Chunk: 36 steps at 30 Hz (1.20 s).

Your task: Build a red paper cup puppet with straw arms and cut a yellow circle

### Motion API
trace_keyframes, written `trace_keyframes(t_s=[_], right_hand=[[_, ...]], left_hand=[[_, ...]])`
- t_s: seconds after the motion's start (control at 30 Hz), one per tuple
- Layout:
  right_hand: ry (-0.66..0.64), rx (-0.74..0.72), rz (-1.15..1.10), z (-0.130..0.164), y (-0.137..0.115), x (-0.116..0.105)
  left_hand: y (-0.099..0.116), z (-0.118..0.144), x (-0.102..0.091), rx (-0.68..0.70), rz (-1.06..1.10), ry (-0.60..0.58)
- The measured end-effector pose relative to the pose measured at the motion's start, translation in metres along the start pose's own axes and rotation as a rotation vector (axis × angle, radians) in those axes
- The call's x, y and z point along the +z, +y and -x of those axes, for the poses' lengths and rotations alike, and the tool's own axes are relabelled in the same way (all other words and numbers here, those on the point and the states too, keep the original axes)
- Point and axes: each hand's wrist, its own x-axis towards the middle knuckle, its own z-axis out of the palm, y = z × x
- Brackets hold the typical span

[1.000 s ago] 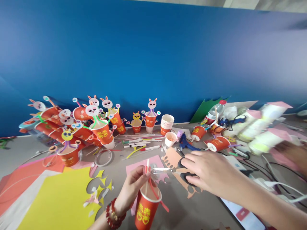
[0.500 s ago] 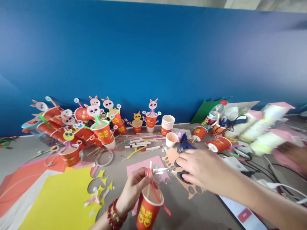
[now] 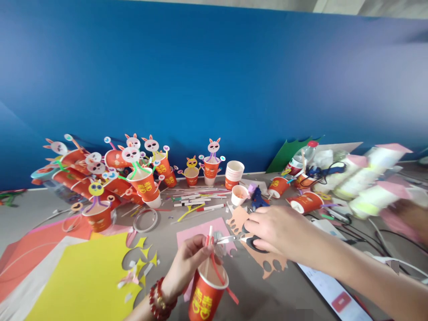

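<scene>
My left hand (image 3: 185, 263) pinches a white straw (image 3: 210, 231) together with red strips (image 3: 219, 273) that look like pipe cleaners or paper. Below it stands a red paper cup (image 3: 207, 298) with yellow lettering, the straw's lower end inside it and one strip poking out through its side. My right hand (image 3: 276, 228) grips black-handled scissors (image 3: 228, 239), their blades pointing left. The tips reach the red piece at my left fingertips; whether they cut into it I cannot tell. Orange card with round holes (image 3: 267, 263) lies under the scissors.
Decorated rabbit cups (image 3: 142, 185) crowd the back left. Yellow paper (image 3: 80, 272) and scraps lie at left. Pens (image 3: 214, 207), stacked cups (image 3: 234, 171) and a roll of tape (image 3: 146, 220) are behind. A tablet (image 3: 334, 294) lies right, near cables and another person's hand (image 3: 408, 218).
The scissors' handles have come closer together as my right hand squeezed. My left hand, the straw and the cup have hardly moved.
</scene>
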Motion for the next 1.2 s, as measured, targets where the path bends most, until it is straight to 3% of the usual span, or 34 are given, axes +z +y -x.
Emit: trace_keyframes(t_s=[0.17,0.3,0.47,0.57,0.67,0.83,0.9,1.0,1.1,1.2], right_hand=[[-0.019,0.051,-0.03,0.005,0.008,0.003],[-0.036,0.391,-0.082,0.015,0.01,0.011],[-0.238,0.691,-0.424,0.031,-0.011,0.07],[-0.38,0.801,-0.448,0.039,-0.03,0.109],[-0.377,0.804,-0.474,0.043,-0.04,0.125],[-0.442,0.699,-0.592,0.041,-0.027,0.119],[-0.392,0.675,-0.686,0.037,-0.021,0.111],[-0.146,0.69,-0.931,0.028,-0.026,0.092],[0.1,0.641,-1.236,0.012,-0.046,0.069],[0.222,0.652,-1.403,-0.006,-0.069,0.058]], left_hand=[[-0.002,0.001,-0.001,0.005,0.025,-0.004],[0.0,0.003,-0.001,0.035,0.044,-0.002],[0.006,0.005,0.002,0.054,0.094,-0.01],[0.007,0.006,0.003,0.045,0.124,-0.002],[0.005,0.006,0.004,0.031,0.141,0.008],[0.006,0.008,0.004,0.048,0.106,-0.019],[0.007,0.009,0.005,0.066,0.054,-0.028],[0.008,0.01,0.005,0.093,-0.026,-0.026],[0.008,0.012,0.006,0.117,-0.137,-0.013],[0.009,0.014,0.007,0.199,-0.32,-0.024]])
